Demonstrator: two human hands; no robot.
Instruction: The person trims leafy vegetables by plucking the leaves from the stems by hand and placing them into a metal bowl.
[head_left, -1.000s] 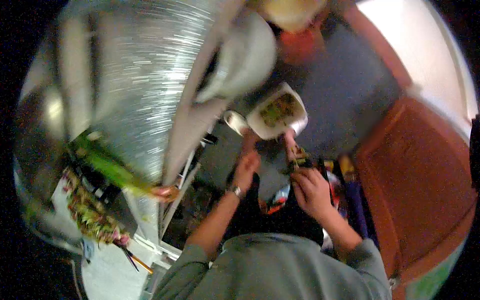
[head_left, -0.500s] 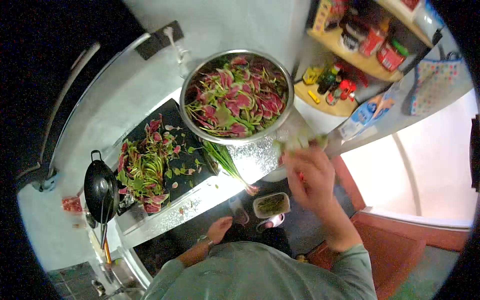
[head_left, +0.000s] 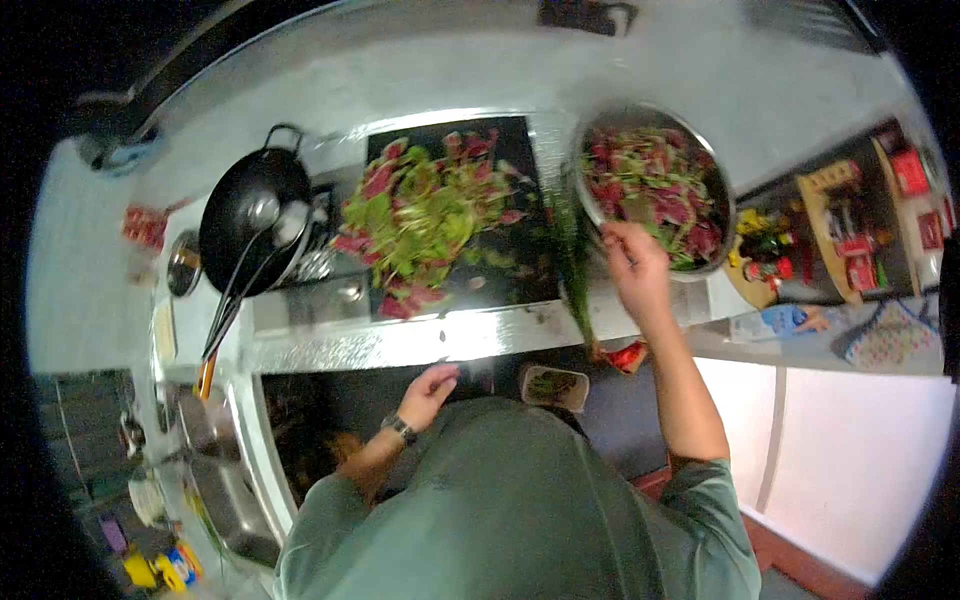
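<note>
My right hand is at the near-left rim of a large metal bowl, fingers bent together. Whether they pinch the rim or a bit of leaf is hidden. Inside the bowl lie red-and-green leafy greens. More of the same greens form a pile on a flat black surface, with loose leaves scattered beside it. A bunch of scallions lies between that surface and the bowl. My left hand, watch on the wrist, hangs before the counter edge, fingers curled, nothing seen in it.
A black wok with long-handled utensils stands at left. A sink is at lower left. Shelves with jars and bottles stand at right. A plastic tub sits on the floor below the counter.
My view has swung, so the bowl now appears further right. My right hand has moved from the right of the bowl to its near-left rim. My left hand stays low by my body.
</note>
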